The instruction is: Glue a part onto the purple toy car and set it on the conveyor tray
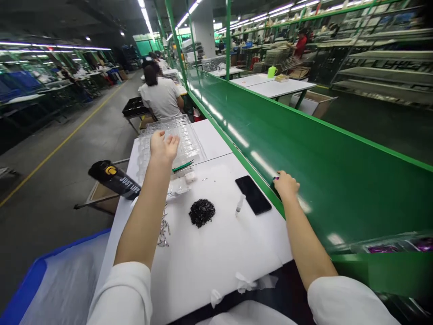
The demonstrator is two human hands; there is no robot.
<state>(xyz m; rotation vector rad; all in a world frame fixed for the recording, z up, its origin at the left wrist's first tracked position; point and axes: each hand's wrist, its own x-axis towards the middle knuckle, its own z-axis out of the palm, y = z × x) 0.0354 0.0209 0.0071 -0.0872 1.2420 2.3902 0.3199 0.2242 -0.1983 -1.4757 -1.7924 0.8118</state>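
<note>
My left hand is raised over the clear plastic trays at the far left of the table, fingers apart and nothing seen in it. My right hand is over the edge of the green conveyor. Its fingers are closed on a small dark and purple piece, mostly hidden by them. Between my arms, a pile of small black parts lies on the white table. Thin metal pieces are strewn beside my left forearm.
Near the conveyor lie a black phone and a small syringe-like tube. Green tweezers rest by the trays. A black bottle leans at the left edge, above a blue bin. A person sits ahead.
</note>
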